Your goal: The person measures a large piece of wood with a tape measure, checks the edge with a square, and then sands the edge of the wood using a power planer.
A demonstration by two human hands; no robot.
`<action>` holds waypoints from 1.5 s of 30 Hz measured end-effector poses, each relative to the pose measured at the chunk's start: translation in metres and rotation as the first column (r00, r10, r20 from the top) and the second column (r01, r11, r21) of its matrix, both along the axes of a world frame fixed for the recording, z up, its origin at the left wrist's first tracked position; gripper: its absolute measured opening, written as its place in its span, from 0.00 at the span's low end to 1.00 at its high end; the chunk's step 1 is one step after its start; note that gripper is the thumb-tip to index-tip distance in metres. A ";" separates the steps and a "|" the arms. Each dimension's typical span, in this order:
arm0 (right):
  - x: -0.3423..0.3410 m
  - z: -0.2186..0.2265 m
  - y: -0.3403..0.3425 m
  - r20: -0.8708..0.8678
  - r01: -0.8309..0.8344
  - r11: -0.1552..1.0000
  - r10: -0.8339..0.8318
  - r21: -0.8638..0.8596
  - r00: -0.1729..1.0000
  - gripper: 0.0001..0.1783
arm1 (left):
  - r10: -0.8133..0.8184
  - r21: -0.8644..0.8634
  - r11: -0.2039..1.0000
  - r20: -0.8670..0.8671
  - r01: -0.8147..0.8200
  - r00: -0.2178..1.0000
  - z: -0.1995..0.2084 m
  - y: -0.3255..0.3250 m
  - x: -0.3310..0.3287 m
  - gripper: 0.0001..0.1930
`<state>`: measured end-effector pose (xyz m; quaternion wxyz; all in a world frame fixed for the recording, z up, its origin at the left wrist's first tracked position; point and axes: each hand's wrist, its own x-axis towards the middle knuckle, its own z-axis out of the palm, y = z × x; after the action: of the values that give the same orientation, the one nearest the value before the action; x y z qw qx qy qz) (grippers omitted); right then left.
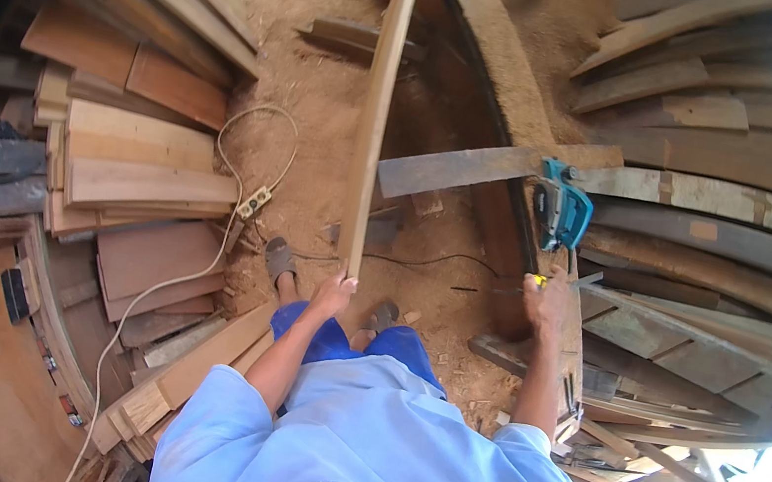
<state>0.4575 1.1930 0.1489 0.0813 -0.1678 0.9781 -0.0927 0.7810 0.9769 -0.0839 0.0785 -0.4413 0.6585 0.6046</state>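
Observation:
My left hand [334, 292] is closed round the near end of a long, pale wooden board [372, 139], which stands on its narrow edge and stretches away from me. On the right, my right hand [549, 300] is at the near part of a long wooden beam [506, 54]. Its fingers are closed on a small yellow thing [538, 280], whose kind I cannot make out. Just beyond that hand, a teal electric planer [563, 208] rests on the beam. A grey-brown plank [461, 172] lies across the beam beside the planer, reaching toward the board.
Stacked boards [146, 140] line the left side, and long planks [722, 196] lie piled on the right. A pale cord with a socket block [254, 202] runs over the sawdust-covered floor [279, 55]. A dark cable [403, 262] crosses near my feet.

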 end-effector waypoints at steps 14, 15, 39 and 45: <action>-0.172 -0.224 0.312 0.081 0.569 0.812 -0.580 0.126 0.810 0.35 | 0.174 -0.166 0.974 0.109 -0.155 0.979 0.004 0.010 -0.041 0.30; -0.170 -0.242 0.307 0.022 0.563 0.814 -0.571 0.139 0.820 0.36 | 0.170 -0.153 0.977 0.160 -0.146 0.972 0.008 0.009 -0.040 0.29; 0.059 -0.116 -0.025 0.459 -0.206 0.954 0.288 -0.220 0.841 0.46 | 0.260 -0.236 0.942 0.064 -0.239 0.963 0.006 0.023 -0.057 0.31; 0.148 -0.177 -0.183 0.758 -0.181 0.959 0.285 -0.220 0.587 0.42 | 0.256 -0.346 0.888 -0.178 -0.304 0.950 -0.067 0.029 -0.037 0.27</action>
<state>0.6060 1.0100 -0.0277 0.5002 -0.2418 0.8064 -0.2027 0.7443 1.0061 -0.1510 -0.1362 -0.4993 0.6931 0.5018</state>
